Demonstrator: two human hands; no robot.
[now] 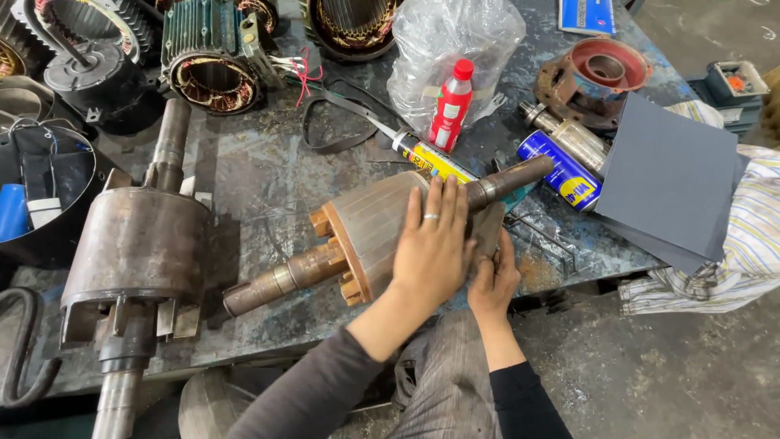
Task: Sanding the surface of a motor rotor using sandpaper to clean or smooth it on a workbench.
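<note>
Head view: both hands on a motor rotor at the front of the workbench

Head view only. A motor rotor [366, 236] lies on its side near the front edge of the scuffed metal workbench [260, 171], its shaft slanting from front-left up toward the back-right. The left hand [432, 244] lies flat on the ribbed core, fingers together and stretched along it, a ring on one finger. The right hand [492, 278] sits just beside it at the core's right end, fingers pinched on a small grey sheet of sandpaper [490, 228] pressed against the metal.

To do this well, I judge the left palm should bear down firmly so the round body cannot roll, while the paper is kept flat to the curve and worked in even strokes.

A second, larger rotor [138, 244] stands toward the left edge. Behind, toward the back right, lie a red bottle [451, 106], a blue spray can [561, 172], a sealant tube [429, 156], and a stack of dark sandpaper sheets [670, 179] overhanging the right edge.
</note>
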